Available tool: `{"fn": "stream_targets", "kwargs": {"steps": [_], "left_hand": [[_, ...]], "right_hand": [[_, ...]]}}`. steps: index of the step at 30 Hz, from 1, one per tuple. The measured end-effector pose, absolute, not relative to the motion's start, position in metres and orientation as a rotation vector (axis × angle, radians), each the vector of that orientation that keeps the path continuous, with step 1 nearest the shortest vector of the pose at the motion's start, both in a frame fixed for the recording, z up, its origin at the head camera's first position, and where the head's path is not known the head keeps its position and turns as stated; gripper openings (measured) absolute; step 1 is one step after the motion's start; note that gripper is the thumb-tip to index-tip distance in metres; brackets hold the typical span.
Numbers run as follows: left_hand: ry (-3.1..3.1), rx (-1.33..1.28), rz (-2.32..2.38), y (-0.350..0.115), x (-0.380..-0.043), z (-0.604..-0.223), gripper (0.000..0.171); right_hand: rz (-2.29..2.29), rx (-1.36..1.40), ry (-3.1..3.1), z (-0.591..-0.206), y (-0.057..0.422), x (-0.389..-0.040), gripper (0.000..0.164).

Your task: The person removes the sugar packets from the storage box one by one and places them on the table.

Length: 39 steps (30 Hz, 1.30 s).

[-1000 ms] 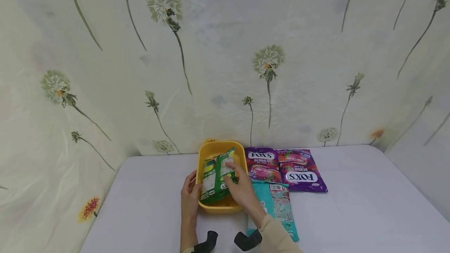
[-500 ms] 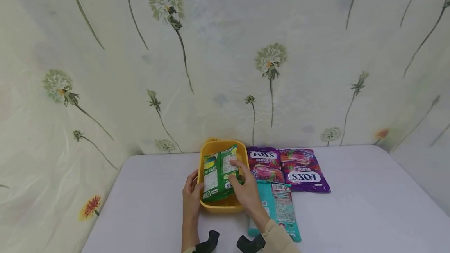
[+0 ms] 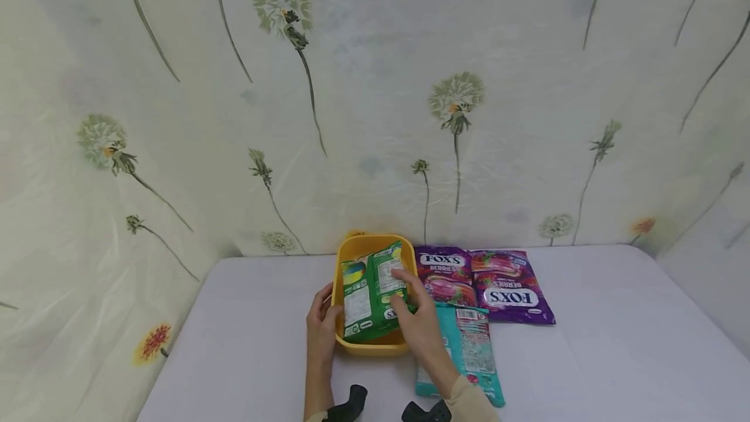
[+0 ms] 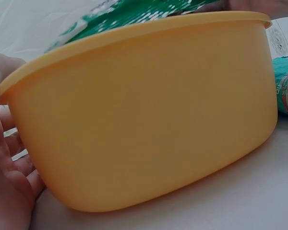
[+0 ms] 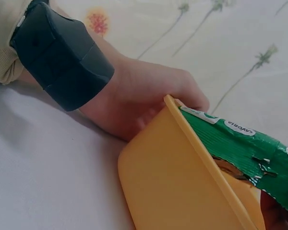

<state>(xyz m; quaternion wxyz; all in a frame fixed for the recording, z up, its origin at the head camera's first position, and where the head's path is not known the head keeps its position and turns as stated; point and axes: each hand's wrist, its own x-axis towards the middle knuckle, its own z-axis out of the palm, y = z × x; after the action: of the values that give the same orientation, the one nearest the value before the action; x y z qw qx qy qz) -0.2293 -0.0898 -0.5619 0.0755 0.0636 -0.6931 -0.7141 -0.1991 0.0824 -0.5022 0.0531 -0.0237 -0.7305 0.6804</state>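
A yellow plastic tub (image 3: 381, 348) stands at the table's back edge. My left hand (image 3: 321, 327) grips its left side, thumb at the rim and fingers outside; the left wrist view shows the tub wall (image 4: 149, 120) up close. Inside the tub lies a green candy bag (image 3: 359, 301), tilted, its printed back facing up. My right hand (image 3: 420, 324) holds the bag's right edge between thumb and fingers. In the right wrist view the green bag reaches over to the far rim, near my left hand (image 5: 149, 91); only a dark part of my right hand shows there.
Two purple Fox's Berries candy bags (image 3: 512, 292) lie right of the tub at the back. A teal candy bag (image 3: 474, 350) lies in front of them, partly under my right forearm. Behind the white table (image 3: 252, 344) hangs a flower-print sheet (image 3: 363, 116).
The green bag has shifted slightly right in the tub and turned, showing more of its printed face. My right hand moves with it; my left hand keeps its hold. The head view shifts slightly.
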Motion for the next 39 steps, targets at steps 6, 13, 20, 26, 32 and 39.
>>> {"fn": "stream_targets", "kwargs": {"steps": [6,13,20,26,32,39], "left_hand": [[-2.077,0.182,-2.128,-0.09,-0.229,-0.558,0.043],[-2.088,0.2,-2.113,-0.091,-0.228,-0.557,0.043],[-2.09,0.207,-2.107,-0.091,-0.229,-0.558,0.043],[-2.076,0.196,-2.106,-0.091,-0.23,-0.557,0.043],[-2.069,0.171,-2.155,-0.092,-0.226,-0.548,0.043],[-2.091,0.198,-2.166,-0.091,-0.225,-0.548,0.042]], "right_hand": [[2.031,-0.065,-2.205,-0.5,0.089,-0.195,0.039],[1.972,-0.065,-2.174,-0.502,0.102,-0.189,0.042],[1.998,-0.173,-2.199,-0.5,0.115,-0.186,0.042],[2.02,-0.203,-2.202,-0.502,0.13,-0.185,0.044],[2.016,-0.22,-2.235,-0.497,0.146,-0.181,0.05],[2.042,-0.223,-2.264,-0.495,0.157,-0.176,0.052]]}}
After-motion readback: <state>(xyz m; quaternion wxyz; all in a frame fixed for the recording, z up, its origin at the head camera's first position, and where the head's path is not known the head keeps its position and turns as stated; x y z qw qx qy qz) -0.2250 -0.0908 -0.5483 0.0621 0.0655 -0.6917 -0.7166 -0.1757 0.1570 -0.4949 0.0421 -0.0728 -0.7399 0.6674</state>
